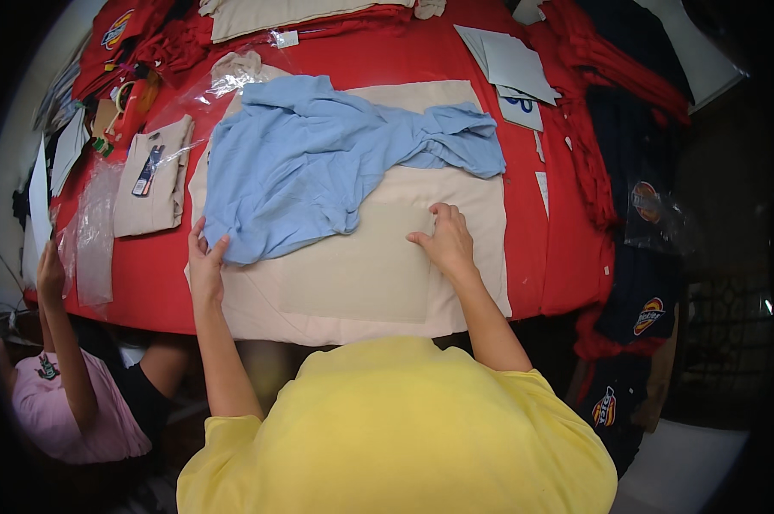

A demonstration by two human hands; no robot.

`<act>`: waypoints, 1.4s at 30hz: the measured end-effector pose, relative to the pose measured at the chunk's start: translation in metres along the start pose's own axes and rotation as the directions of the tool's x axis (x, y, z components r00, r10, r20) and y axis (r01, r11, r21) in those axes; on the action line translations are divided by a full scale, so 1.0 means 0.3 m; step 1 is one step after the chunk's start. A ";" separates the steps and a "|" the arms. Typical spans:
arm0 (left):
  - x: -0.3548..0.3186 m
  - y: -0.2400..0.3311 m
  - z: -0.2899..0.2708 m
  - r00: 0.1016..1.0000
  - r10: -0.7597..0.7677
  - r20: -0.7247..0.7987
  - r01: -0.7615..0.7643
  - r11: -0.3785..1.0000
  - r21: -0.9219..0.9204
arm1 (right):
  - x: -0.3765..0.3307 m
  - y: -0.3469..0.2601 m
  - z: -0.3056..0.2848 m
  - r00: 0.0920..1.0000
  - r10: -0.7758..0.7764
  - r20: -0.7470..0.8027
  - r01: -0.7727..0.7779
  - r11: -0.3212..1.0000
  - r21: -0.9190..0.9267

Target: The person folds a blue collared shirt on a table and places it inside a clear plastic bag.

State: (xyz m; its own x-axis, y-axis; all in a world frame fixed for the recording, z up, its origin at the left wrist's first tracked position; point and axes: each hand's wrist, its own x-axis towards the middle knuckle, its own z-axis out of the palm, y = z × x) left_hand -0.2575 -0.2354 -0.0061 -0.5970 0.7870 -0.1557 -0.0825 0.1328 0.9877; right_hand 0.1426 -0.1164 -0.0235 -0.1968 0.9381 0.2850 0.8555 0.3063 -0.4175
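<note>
Now left hand [205, 259] pinches the lower edge of the crumpled blue shirt [318, 163]; right hand [445, 240] lies flat, fingers spread, holding nothing, on the beige cloth [361, 283] under it, all on a red table [524, 248]. Folded beige garment [154, 178] sits left.

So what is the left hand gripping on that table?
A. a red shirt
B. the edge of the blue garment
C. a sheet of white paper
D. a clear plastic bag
B: the left hand pinches the lower edge of the crumpled blue garment, while the right hand lies flat on the beige cloth beside it.
</note>
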 end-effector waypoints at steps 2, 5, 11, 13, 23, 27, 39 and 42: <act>-0.012 -0.050 0.001 0.993 0.074 -0.092 -0.065 0.993 0.101 | 0.021 -0.021 -0.019 0.983 0.121 0.140 -0.137 0.985 0.109; -0.021 -0.082 0.000 0.983 0.050 -0.179 -0.015 0.982 0.189 | 0.063 0.060 -0.046 0.902 0.179 0.393 -0.332 0.870 0.364; -0.055 -0.065 -0.056 0.935 -0.348 0.065 0.296 0.870 0.395 | 0.043 0.540 -0.366 0.921 0.370 0.121 -0.367 0.726 0.581; -0.064 -0.089 -0.060 0.966 -0.200 0.162 0.153 0.952 0.264 | 0.037 0.718 -0.498 0.805 0.586 -0.095 -0.591 0.805 -0.043; -0.007 0.387 0.097 0.878 0.473 0.075 -0.471 0.881 -0.046 | 0.522 0.209 -0.023 0.961 -0.275 -0.019 0.262 0.935 -0.239; 0.143 0.725 -0.050 0.833 0.553 0.001 -0.537 0.809 -0.239 | 0.746 0.334 -0.211 0.966 -0.179 -0.184 0.176 0.984 -0.032; -0.052 1.302 -0.089 0.546 0.822 -0.161 -0.836 0.522 -0.169 | 0.773 0.073 -1.380 0.796 -0.240 -0.556 0.595 0.474 0.649; 0.252 1.240 -0.214 0.545 0.830 0.122 -0.830 0.554 -0.067 | 0.886 -0.078 -1.181 0.818 -0.528 -0.229 0.573 0.716 0.400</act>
State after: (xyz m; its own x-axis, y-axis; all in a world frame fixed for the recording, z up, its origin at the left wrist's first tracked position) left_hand -0.3845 -0.1653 0.3505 -0.2962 0.6122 0.7331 0.3957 -0.6199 0.6776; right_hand 0.2401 0.0685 0.3678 -0.5028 0.5690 0.6507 0.3080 0.8213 -0.4802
